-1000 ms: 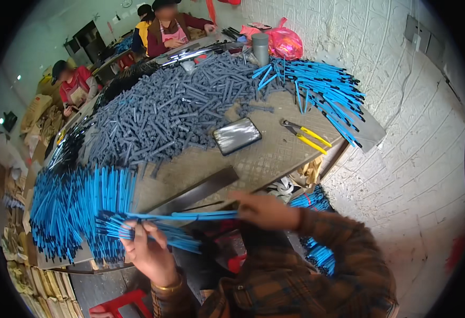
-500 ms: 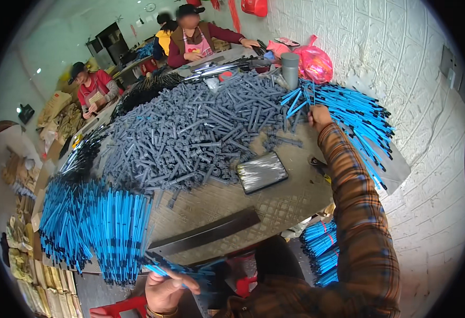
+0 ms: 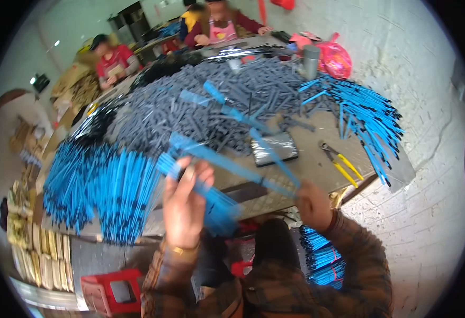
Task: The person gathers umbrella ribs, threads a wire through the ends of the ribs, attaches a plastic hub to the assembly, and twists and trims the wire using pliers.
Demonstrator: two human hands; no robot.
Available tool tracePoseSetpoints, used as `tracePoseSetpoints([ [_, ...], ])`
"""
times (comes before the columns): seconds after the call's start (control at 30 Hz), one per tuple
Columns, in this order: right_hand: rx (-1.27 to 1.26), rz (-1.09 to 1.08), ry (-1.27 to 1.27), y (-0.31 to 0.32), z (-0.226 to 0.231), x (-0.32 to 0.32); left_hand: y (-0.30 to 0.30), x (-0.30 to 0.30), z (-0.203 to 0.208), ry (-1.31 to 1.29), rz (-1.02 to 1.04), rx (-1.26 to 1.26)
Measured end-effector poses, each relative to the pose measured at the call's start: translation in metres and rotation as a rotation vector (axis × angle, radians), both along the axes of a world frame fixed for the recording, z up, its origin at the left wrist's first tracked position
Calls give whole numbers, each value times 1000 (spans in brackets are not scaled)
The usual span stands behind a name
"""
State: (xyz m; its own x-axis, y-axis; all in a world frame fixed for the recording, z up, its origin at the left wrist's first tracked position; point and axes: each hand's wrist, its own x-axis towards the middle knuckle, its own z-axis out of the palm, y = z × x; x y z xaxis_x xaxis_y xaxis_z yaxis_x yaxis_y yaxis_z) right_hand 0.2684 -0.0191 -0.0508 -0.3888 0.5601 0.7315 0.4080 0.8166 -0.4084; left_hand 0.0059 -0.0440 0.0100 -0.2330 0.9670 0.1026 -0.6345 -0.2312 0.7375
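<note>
Gripping a fanned bunch of blue rods [image 3: 227,159] at lower centre of the frame: left hand [image 3: 186,204] raised, fingers curled round the bunch's near ends, right hand [image 3: 313,204] closed on the rods' other ends at centre right. Blurred with motion, so individual rods in the bunch hard to tell apart. Held above the near edge of the desk [image 3: 317,164], angled up toward the upper middle.

Spread across the desk: a large heap of grey rods [image 3: 200,106] in the middle, a pile of blue rods [image 3: 100,185] at the left, another blue pile [image 3: 365,116] at the right edge. Just beyond the right hand, a shiny foil packet [image 3: 275,148]; right of it, yellow-handled pliers [image 3: 341,164]. Near the upper right, a grey metal cup [image 3: 310,61] beside a pink bag [image 3: 334,58]. Seated along the far side, other people [image 3: 115,58] at work.
</note>
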Motion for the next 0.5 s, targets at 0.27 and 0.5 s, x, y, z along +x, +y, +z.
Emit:
tracePoseSetpoints([
  [0.27, -3, 292, -26, -39, -24, -26, 7, 12, -2, 156, 233, -35],
  [0.5, -269, 178, 46, -24, -9, -17, -10, 5, -3, 115, 290, 83],
])
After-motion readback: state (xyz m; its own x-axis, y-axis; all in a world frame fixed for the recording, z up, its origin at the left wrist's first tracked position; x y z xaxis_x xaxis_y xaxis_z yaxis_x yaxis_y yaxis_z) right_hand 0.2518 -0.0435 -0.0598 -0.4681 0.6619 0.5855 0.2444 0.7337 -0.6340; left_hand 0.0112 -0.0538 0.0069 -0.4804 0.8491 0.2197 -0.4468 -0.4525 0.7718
